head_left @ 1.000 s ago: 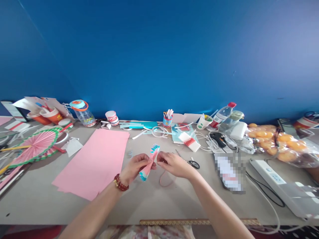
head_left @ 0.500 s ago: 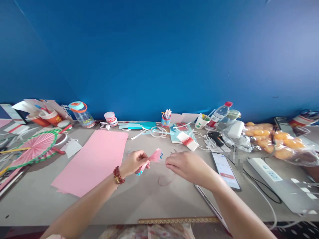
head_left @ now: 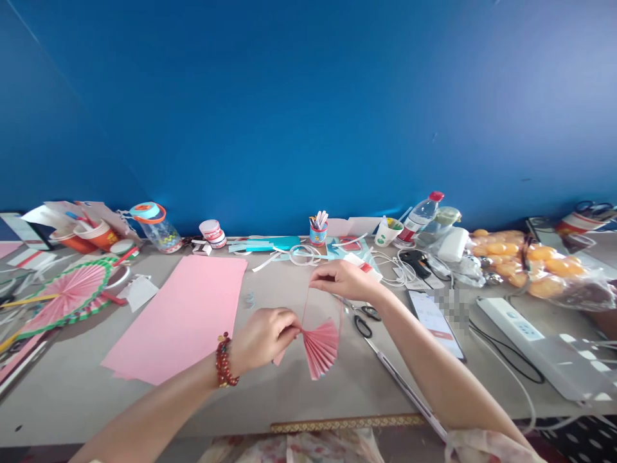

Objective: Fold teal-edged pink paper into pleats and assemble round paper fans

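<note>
My left hand pinches a pleated pink paper fan at its gathered middle. One half spreads out to the right of the fingers; most of the other half is hidden behind the hand. Higher up and to the right, my right hand is closed on a thin reddish thread. That thread runs taut down to the fan's middle, and a loose length hangs below the right hand. Black-handled scissors lie on the table beneath my right forearm.
Pink paper sheets lie on the left, near a finished pink fan with green edging. A phone and a power strip are on the right. Along the wall stand a water bottle, a small pen cup and a plastic bottle.
My right hand has risen, drawing the thread up from the fan. My left hand has come lower and nearer, and the fan half now opens downward. The scissors have come into view.
</note>
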A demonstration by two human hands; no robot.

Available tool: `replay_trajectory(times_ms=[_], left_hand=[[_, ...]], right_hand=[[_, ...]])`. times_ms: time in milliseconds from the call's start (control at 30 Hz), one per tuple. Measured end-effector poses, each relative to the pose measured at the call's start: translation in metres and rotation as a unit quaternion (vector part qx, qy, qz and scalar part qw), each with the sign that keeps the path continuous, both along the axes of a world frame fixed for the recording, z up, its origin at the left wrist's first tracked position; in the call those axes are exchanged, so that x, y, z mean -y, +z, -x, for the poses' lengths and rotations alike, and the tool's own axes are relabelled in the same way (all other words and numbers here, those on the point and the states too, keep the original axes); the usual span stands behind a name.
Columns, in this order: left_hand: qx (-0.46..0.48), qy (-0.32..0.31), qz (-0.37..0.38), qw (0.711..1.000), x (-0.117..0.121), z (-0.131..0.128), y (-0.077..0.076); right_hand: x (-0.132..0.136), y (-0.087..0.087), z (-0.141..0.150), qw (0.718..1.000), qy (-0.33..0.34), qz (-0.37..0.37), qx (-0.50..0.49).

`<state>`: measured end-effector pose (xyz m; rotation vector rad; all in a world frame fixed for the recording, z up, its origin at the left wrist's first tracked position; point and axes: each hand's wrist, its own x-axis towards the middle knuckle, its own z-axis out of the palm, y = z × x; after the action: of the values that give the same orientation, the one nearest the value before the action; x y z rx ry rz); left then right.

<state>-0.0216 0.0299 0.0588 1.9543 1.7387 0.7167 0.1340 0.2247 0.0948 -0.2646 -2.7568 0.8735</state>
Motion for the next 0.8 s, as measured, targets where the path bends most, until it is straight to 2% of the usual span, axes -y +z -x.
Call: replay_trajectory(times_ms=[167, 267, 367, 467, 600, 700, 800], left_hand=[[0.073, 0.012, 0.000, 0.997, 0.002, 0.010, 0.004], [0.128, -0.014, 0.026, 0.991, -0.001, 0.011, 0.007], [0.152, -0.030, 0.023, 0.988, -0.004, 0.006, 0.010], [0.169, -0.019, 0.015, 0.985, -0.004, 0.003, 0.013], [0.234, 0.080, 0.014, 0.969, -0.006, 0.012, 0.012], [0.337, 0.139, 0.029, 0.931, -0.015, 0.029, 0.003], [0.393, 0.178, 0.041, 0.901, -0.027, 0.043, -0.009]], right_hand=[[-0.012, -0.038, -0.005, 0.994, -0.033, 0.101, -0.011], [-0.008, -0.051, -0.003, 0.985, -0.053, 0.160, -0.042], [0.000, -0.062, 0.005, 0.978, -0.068, 0.182, -0.071], [0.008, -0.075, 0.011, 0.981, -0.063, 0.171, -0.064], [0.022, -0.089, 0.003, 0.988, -0.051, 0.129, -0.068], [0.040, -0.088, -0.009, 0.992, -0.063, 0.090, -0.060], [0.058, -0.079, -0.017, 0.995, -0.080, 0.013, -0.055]])
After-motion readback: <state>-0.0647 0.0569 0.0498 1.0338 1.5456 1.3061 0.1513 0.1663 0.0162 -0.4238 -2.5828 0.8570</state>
